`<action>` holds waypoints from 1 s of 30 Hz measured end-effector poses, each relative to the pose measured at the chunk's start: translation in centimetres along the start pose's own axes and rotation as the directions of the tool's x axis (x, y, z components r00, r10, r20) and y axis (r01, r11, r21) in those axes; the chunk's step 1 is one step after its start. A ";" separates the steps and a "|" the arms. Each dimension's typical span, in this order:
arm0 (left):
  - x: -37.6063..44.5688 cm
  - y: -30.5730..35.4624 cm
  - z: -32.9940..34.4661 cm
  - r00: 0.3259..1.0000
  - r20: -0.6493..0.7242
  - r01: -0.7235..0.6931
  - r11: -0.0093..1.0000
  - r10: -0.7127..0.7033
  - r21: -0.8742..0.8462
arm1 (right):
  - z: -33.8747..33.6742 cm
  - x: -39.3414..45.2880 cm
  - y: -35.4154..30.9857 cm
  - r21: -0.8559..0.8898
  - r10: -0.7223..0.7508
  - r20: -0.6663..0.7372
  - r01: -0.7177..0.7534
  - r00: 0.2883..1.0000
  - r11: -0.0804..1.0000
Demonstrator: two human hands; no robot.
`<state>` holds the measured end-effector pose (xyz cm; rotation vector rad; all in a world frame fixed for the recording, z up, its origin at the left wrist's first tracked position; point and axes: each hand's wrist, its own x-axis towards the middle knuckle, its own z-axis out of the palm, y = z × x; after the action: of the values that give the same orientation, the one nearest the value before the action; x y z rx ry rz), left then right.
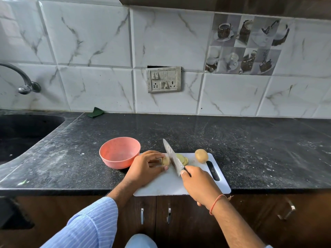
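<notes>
A white cutting board [166, 185] lies at the front edge of the dark counter. My left hand [145, 167] grips a piece of potato [165, 161] on the board. My right hand [198, 185] holds the handle of a knife [172, 157], its blade standing right beside the cut face of that piece. Several potato slices [182, 158] lie just right of the blade. A whole potato [201, 155] rests at the board's far right corner.
A pink bowl [119, 152] stands on the counter [250, 149] just left of the board. A dark sink [21, 131] with a tap [23, 81] is at the far left. A green scrap [95, 111] lies by the tiled wall. Cabinet handles [142, 215] sit below.
</notes>
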<state>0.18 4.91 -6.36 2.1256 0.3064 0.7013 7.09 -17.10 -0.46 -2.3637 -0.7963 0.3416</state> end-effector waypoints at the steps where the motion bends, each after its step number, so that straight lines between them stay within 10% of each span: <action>1: 0.0 0.0 0.0 1.000 -0.014 0.006 1.000 -0.006 -0.004 | -0.1 0.0 -0.2 -0.042 -0.007 -0.026 0.005 1.000 0.999; 30: 0.3 -0.3 0.0 1.000 -0.011 0.020 1.000 -0.020 0.008 | 1.3 -0.2 -3.2 -0.241 -0.099 -0.022 0.091 0.995 0.966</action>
<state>0.40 5.25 -6.50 2.1241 0.3368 0.7019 4.98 -14.61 0.55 -2.5353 -0.9791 0.1719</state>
